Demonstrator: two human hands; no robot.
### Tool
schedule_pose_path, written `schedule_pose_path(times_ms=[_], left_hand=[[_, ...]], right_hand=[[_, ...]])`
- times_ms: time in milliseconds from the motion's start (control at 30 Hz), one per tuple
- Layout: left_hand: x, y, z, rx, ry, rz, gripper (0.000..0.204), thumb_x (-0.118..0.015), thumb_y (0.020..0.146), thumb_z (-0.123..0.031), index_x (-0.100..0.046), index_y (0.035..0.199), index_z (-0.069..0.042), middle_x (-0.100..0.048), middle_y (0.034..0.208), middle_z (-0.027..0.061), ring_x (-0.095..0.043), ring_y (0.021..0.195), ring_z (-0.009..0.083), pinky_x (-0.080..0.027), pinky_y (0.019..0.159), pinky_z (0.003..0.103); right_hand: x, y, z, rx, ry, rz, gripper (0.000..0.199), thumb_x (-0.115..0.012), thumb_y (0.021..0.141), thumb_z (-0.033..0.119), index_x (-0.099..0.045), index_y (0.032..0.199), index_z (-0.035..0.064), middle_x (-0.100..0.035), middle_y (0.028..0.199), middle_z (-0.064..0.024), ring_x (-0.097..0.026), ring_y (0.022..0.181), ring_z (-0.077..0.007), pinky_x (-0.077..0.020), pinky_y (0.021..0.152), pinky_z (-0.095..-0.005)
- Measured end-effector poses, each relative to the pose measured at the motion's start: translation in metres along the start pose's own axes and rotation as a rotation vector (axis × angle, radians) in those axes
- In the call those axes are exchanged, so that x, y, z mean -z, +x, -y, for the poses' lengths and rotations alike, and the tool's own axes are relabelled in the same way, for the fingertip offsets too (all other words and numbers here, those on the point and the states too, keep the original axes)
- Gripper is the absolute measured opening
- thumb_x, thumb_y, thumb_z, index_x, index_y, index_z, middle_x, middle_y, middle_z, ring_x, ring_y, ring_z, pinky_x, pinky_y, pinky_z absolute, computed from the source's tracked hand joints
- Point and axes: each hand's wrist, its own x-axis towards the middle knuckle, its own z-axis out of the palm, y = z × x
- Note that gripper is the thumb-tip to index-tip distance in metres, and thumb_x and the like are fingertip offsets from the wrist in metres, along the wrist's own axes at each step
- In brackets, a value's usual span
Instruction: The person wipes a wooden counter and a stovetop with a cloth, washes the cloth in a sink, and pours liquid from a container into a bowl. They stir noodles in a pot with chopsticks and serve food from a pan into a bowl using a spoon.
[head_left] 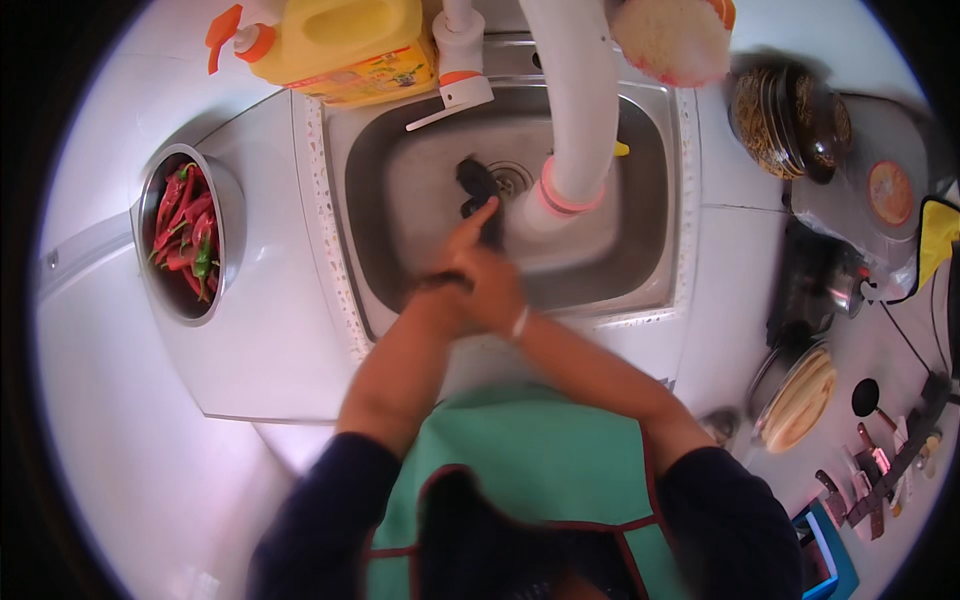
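Observation:
Both hands come together over the near half of the metal sink basin [400,235], blurred by motion. My left hand [466,240] reaches up and to the right with at least one finger stretched out. A dark band crosses its wrist. My right hand [492,285], with a pale band at the wrist, lies against the left hand and wrist; its fingers are too smeared to make out. Just beyond the left fingertip a crumpled black item [476,182], perhaps cloth or a glove, rests in the basin beside the drain [512,180]. Whether the finger touches it I cannot tell.
A thick white pipe [580,100] hangs over the sink, near the white faucet [464,90]. Behind stands a yellow pump jug [350,45]. Left is a metal bowl [232,215] of red peppers [185,225]. Stacked bowls [770,120] and a knife rack [895,465] are right.

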Motion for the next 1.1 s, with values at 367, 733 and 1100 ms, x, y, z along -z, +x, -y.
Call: schedule_pose_path(times_ms=[367,733,1100], left_hand=[[-0.038,-0.002,-0.015,0.129,-0.157,-0.204,0.053,-0.05,0.089,-0.047,-0.048,0.122,-0.005,-0.055,0.115,0.0111,-0.053,0.103,0.0225,-0.042,0.089,0.04],[-0.004,-0.022,-0.024,-0.081,0.117,-0.169,0.028,-0.053,0.09,-0.015,-0.048,0.116,-0.006,-0.057,0.112,0.008,-0.058,0.1,0.0205,-0.049,0.086,0.036],[0.02,0.007,0.022,0.105,-0.394,0.036,0.049,-0.047,0.09,-0.035,-0.039,0.13,-0.007,-0.046,0.128,0.0106,-0.045,0.118,0.0277,-0.035,0.1,0.045]], right_hand=[[0.005,0.042,-0.086,-0.275,-0.323,-0.313,0.025,-0.059,0.072,0.014,-0.056,0.096,0.0081,-0.061,0.094,-0.0145,-0.058,0.094,-0.0294,-0.0463,0.08,-0.0344],[0.071,0.023,-0.09,-0.649,0.722,-0.223,0.027,-0.065,0.078,0.01,-0.055,0.101,0.0027,-0.062,0.095,-0.0079,-0.061,0.088,-0.0197,-0.0493,0.074,-0.0314],[0.014,0.014,0.001,0.099,-0.153,0.01,0.023,-0.063,0.068,0.014,-0.059,0.09,0.0094,-0.058,0.087,-0.0119,-0.057,0.083,-0.0312,-0.0456,0.072,-0.0403]])
